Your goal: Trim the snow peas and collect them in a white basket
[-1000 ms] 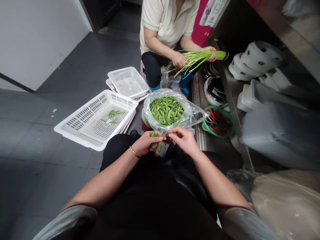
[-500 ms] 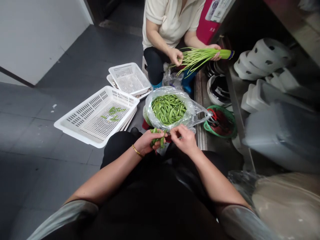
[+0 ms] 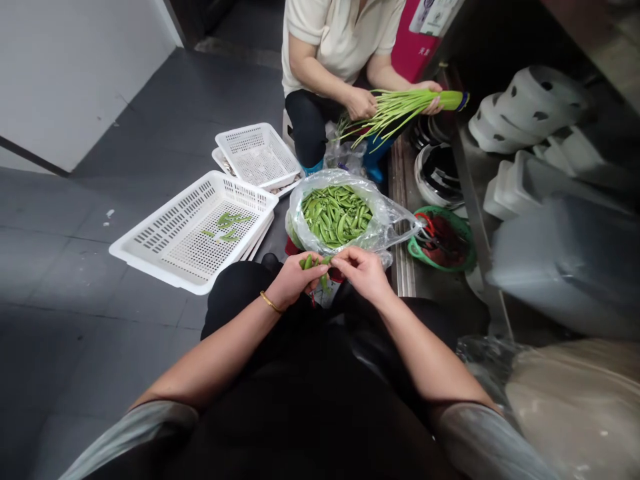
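Observation:
My left hand (image 3: 295, 279), a gold bracelet (image 3: 271, 302) at its wrist, is closed round several green pea pods (image 3: 309, 263). Right beside it, the thumb and fingertips of my right hand (image 3: 364, 272) pinch the end of a pod that sticks out of the left hand. Just beyond both hands stands an open clear plastic bag (image 3: 381, 233) full of pea pods (image 3: 336, 215). To the left, a large white slotted basket (image 3: 150, 233) has a few pods (image 3: 230, 220) on its bottom.
Opposite, a person in a cream shirt (image 3: 340, 43) holds a bunch of long green stems (image 3: 400, 110). Smaller white baskets (image 3: 257, 157) lie beyond the large one. On the right are a green basket (image 3: 465, 257) with red-handled scissors, and grey bins (image 3: 560, 260).
My right hand has moved left, and its fingertips now meet a pod at my left hand. The other person's left-side hand has shifted right along the stems.

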Tool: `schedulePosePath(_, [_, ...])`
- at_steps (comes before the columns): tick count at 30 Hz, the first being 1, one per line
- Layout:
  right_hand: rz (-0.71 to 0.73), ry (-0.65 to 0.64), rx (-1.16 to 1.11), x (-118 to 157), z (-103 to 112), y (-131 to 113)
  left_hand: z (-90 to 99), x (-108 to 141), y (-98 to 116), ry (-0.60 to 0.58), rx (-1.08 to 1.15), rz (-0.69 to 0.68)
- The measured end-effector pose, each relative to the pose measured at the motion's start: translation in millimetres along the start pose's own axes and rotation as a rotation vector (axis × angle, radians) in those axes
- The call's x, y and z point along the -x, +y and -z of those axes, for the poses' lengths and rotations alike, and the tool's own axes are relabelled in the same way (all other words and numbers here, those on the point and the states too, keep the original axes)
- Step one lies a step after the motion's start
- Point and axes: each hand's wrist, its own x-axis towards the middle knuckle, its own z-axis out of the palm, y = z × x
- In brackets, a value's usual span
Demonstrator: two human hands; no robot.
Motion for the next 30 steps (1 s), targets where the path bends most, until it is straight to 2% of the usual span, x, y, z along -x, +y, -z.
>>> schedulePosePath(3, [0.029, 0.11, -0.021, 4, 16, -3, 7.4, -3, 4, 0.122, 0.114, -0.035])
schedulePosePath(6, [-0.054, 0.171, -0.115, 6, 36, 0, 15.5, -4, 11, 0.212, 0.138, -0.106])
schedulePosePath(8, [-0.093, 0.103, -0.148, 6, 42, 2, 17.2, -2, 12, 0.217, 0.092, -0.151])
schedulePosePath(10, [-0.069, -0.016, -0.126, 5, 38, 2, 16.1, 0, 11, 0.2, 0.028, -0.175])
schedulePosePath(13, [0.083, -0.176, 0.105, 4, 20, -3, 12.8, 3, 8, 0.16, -0.06, -0.21])
schedulePosePath(15, [0.176, -0.202, 0.249, 5, 10, -8, 10.3, 5, 7, 0.156, -0.074, -0.22])
schedulePosePath(18, [0.199, -0.067, 0.23, 5, 5, -10, 4.6, 8, 3, 0.16, 0.003, -0.185])
schedulePosePath(20, [0.154, 0.036, 0.144, 5, 7, -8, 1.0, 9, -1, 0.143, 0.041, -0.151])
schedulePosePath(22, [0.108, 0.077, 0.087, 4, 13, -6, 0.8, 9, -3, 0.087, -0.022, -0.093])
schedulePosePath(25, [0.133, -0.024, 0.115, 3, 25, -7, 9.2, 7, 2, 0.022, -0.217, -0.05])
schedulePosePath(28, [0.211, -0.188, 0.181, 4, 30, -13, 18.9, 7, 16, 0.07, -0.312, -0.131])
schedulePosePath(30, [0.251, -0.245, 0.209, 4, 26, -17, 19.3, 8, 23, 0.017, -0.363, -0.163])
